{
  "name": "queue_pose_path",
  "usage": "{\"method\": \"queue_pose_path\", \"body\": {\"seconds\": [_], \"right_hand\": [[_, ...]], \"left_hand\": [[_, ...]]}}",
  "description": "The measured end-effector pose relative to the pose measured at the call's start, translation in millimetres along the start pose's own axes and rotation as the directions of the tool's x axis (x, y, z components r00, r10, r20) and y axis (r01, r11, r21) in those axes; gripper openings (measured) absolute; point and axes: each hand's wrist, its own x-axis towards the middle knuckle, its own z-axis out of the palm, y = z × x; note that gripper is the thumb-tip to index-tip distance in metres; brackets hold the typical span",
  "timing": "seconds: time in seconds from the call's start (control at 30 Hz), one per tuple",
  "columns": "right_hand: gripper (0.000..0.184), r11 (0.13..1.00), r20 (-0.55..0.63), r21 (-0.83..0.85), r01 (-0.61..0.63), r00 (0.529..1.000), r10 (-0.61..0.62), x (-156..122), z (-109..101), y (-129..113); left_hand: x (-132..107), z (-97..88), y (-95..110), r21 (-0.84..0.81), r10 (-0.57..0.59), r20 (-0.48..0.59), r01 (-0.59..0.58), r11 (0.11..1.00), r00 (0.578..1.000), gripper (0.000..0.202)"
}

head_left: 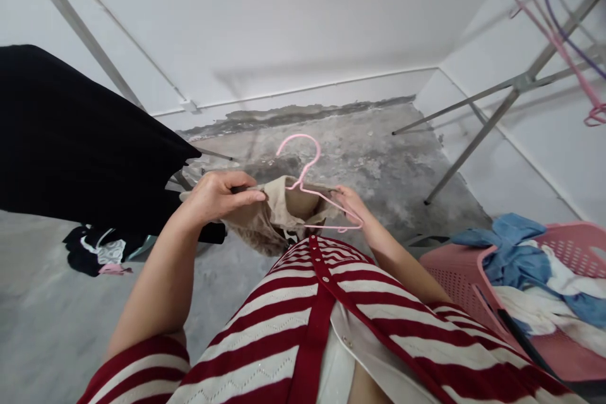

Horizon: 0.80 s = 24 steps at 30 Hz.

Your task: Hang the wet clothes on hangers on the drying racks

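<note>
My left hand (220, 194) is closed on the top edge of a beige garment (265, 218), pinching the cloth between thumb and fingers. My right hand (349, 202) grips the right side of a pink wire hanger (307, 183), which sits partly inside the garment with its hook pointing up. Both hands are held in front of my chest, above my red and white striped cardigan (303, 322). The lower part of the garment hangs bunched between my hands.
A black garment (71, 139) hangs on a metal drying rack at the left. A pink laundry basket (454, 271) with blue and white clothes stands at the lower right. More pink and purple hangers (558, 19) hang on a rack at the upper right. Small clothes (95, 252) lie on the concrete floor.
</note>
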Motion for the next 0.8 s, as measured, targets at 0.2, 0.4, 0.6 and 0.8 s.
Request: {"method": "queue_pose_path", "body": {"seconds": [0.2,0.4,0.6,0.8], "right_hand": [[0.030,0.901,0.112,0.408,-0.145,0.988,0.109,2,-9,-28],[0.032,0.864,0.134,0.481,-0.152,0.986,0.099,-4,-7,-43],[0.037,0.883,-0.098,0.466,-0.063,0.988,0.122,-4,-13,-43],[0.035,0.910,-0.281,0.414,0.038,0.956,0.088,0,-26,-48]], "left_hand": [[-18,18.3,-32,-0.263,-0.181,-0.258,0.111,0.958,0.949,0.032],[-27,23.9,-52,-0.294,-0.222,-0.397,0.105,0.950,0.890,0.014],[-26,36.0,-43,0.005,0.019,-0.481,-0.019,1.000,0.876,0.017],[-21,58.3,-6,-0.006,0.081,-0.215,-0.084,0.996,0.973,0.028]]}}
